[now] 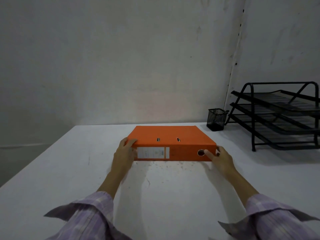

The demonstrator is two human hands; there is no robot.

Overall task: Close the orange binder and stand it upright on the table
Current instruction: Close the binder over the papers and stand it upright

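Observation:
The orange binder (170, 136) lies flat and closed on the white table (69, 170), its spine facing me with a white label at the left and a round finger hole at the right. My left hand (125, 152) clasps the spine's left end, thumb on the top cover. My right hand (220, 156) holds the spine's right end, with the forefinger beside the finger hole.
A black mesh pen cup (216, 119) stands at the back of the table, just right of the binder. A black three-tier letter tray (284, 116) fills the back right corner. A grey wall rises right behind the table.

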